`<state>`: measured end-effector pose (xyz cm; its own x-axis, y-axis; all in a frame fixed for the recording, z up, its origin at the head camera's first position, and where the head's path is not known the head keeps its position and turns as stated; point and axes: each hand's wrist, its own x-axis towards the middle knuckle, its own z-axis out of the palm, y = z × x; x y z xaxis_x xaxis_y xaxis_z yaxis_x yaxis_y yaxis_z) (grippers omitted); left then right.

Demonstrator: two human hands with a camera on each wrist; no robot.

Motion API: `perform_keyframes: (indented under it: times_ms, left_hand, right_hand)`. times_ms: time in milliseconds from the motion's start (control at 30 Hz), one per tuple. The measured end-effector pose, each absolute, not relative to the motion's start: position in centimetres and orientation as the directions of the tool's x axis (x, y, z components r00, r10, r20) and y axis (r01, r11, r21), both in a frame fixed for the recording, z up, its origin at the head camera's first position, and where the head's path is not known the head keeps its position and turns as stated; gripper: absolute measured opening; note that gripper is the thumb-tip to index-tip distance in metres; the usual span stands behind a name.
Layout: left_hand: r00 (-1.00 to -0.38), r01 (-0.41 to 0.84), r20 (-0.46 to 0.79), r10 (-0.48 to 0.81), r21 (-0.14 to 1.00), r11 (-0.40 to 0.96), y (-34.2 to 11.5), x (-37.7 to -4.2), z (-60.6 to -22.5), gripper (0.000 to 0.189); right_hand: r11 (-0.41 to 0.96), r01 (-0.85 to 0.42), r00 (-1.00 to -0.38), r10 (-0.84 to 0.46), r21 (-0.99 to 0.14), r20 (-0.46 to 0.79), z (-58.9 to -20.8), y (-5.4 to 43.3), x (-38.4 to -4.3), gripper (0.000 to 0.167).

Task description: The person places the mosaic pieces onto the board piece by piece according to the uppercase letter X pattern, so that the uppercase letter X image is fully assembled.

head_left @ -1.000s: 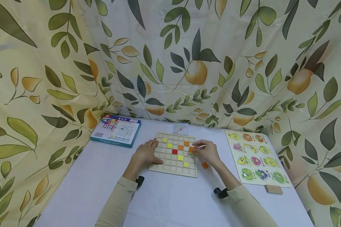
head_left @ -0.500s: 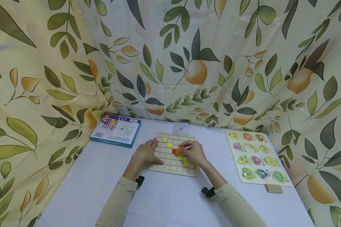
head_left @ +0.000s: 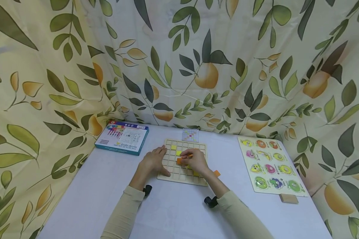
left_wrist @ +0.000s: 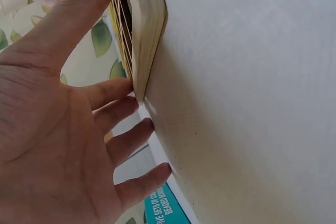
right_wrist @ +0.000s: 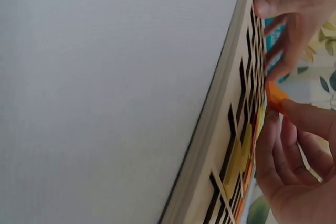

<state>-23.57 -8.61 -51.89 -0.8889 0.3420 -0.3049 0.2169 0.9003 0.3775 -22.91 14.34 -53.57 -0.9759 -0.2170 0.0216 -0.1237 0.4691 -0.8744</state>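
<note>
My left hand lies along the left side of a wooden grid board, fingers spread; in the left wrist view its fingertips reach the board's edge. My right hand pinches an orange square tile over the board's middle. The right wrist view has this orange tile between thumb and finger, close to the grid. Another bit of orange shows among the right fingers. Yellow tiles sit in a diagonal line of cells; the right hand covers part of the board.
A small pattern card lies behind the board. One loose orange tile rests on the table, right of the board. A flat box is at the back left. A fruit picture board and a small wooden block are at right.
My right hand has moved left from the board's right edge to its middle, carrying the orange tile. The left hand has stayed nearly in place.
</note>
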Motion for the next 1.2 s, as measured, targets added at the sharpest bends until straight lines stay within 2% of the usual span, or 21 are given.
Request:
perform_keyframes:
  times_ms: [133,367,733,967,1200]
  left_hand:
    - [-0.882,0.231,-0.31,0.355,0.373,0.899,-8.8,-23.7,-52.0,0.133]
    - [-0.872,0.247,-0.317,0.372,0.371,0.895,-9.1,-23.8,-52.1,0.138]
    - [-0.874,0.241,-0.318,0.366,0.371,0.897,-9.1,-23.7,-52.1,0.141]
    - [-0.875,0.229,-0.323,0.359,0.377,0.897,-9.0,-23.7,-52.2,0.142]
    - [-0.875,0.227,-0.327,0.358,0.376,0.898,-9.0,-24.0,-52.6,0.144]
  right_hand:
    - [0.501,-0.108,-0.978,-0.211,-0.859,0.0,-53.8,14.0,-22.9,0.019]
    - [0.56,-0.181,-0.971,-0.234,-0.808,0.055,-54.3,13.5,-23.0,0.016]
    - [0.657,-0.221,-0.965,-0.255,-0.72,0.064,-54.1,12.9,-22.7,0.014]
    - [0.607,-0.231,-0.96,-0.271,-0.76,0.076,-53.9,13.9,-22.5,0.017]
    - [0.576,-0.201,-0.974,-0.203,-0.792,0.1,-53.0,15.9,-21.8,0.019]
